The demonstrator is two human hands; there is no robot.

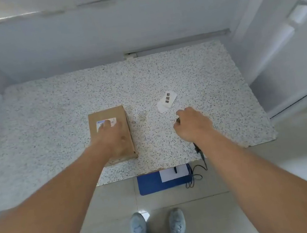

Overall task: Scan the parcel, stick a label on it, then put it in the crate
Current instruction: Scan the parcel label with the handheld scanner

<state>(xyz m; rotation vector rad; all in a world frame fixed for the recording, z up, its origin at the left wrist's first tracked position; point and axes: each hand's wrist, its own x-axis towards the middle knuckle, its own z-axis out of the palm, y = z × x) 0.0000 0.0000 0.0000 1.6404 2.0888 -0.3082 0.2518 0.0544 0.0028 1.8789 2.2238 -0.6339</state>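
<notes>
A brown cardboard parcel (106, 114) lies on the speckled table (48, 112), with a white sticker (101, 123) on its top. My left hand (113, 138) rests flat on the parcel's top, fingers reaching the sticker. My right hand (192, 123) is curled around a dark scanner (178, 120) that is mostly hidden under the hand; its black cable (201, 155) runs off the table's front edge. A white label (167, 100) with black print lies on the table just beyond my right hand. No crate is in view.
A blue board (151, 184) with a white sheet (174, 173) and a pen lies on the floor under the table's front edge, beside the coiled cable. My two feet (158, 225) stand on the tiled floor. White walls close in behind and to the right.
</notes>
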